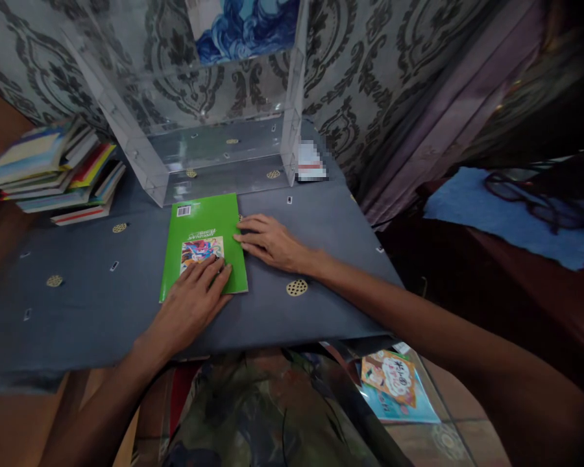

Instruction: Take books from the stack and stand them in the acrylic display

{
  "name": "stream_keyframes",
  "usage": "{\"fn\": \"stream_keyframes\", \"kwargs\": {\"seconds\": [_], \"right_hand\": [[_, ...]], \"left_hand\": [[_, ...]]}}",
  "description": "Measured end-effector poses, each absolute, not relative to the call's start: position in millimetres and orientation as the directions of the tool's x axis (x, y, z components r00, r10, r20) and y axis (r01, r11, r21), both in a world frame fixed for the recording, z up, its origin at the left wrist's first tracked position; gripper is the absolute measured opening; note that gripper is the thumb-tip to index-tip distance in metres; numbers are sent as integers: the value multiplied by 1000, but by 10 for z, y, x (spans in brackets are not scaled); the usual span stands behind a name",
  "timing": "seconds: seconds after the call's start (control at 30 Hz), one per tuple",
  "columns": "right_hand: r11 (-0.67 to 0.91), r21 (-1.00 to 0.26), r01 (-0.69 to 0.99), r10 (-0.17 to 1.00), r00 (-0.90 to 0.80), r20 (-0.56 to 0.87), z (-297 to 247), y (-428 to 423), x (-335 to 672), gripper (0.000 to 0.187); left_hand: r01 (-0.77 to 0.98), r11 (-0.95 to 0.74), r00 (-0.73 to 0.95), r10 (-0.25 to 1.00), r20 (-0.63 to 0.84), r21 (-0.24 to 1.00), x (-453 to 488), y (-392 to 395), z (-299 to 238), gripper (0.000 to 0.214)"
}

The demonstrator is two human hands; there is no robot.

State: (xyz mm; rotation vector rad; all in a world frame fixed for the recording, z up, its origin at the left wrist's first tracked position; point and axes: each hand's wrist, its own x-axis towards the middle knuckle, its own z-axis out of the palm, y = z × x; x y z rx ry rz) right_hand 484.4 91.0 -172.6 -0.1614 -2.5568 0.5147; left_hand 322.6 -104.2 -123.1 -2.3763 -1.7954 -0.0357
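One bare left hand (197,292) lies palm-down, gripping nothing, on the glossy green rectangular book (204,224) flat on the grey cloth-covered desk (92,285), while the bare right hand (270,243), loosely curved, touches its right edge, seemingly steadying it.

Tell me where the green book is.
In the head view, the green book lies left of centre on the gray tablecloth, before the clear rack, partly under the left hand.
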Motion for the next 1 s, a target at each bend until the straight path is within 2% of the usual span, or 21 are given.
{"fn": "stream_keyframes", "kwargs": {"seconds": [0.17, 0.43, 0.77, 1.0], "right_hand": [[867, -476, -149, 119, -865, 488, -1687, 543, 5087, 30], [733, -648, -206, 180, -860, 478, -1613, 473, 5141, 24], [679, -684, -265, 204, -828, 523, -1595, 473, 5146, 24], [674, -679, -290, 201, -813, 547, -1583, 480, 5141, 26]], "left_hand": [[950, -278, 297, 946, 128, -144, 3219, -1066, -1259, 42], [937, -291, 320, 937, 140, -193, 3243, -1078, -1246, 42], [913, -351, 376, 922, 94, -208, 3240, -1040, -1110, 41], [932, -337, 345, 938, 41, -135, 3191, -1037, -1085, 41]]}}
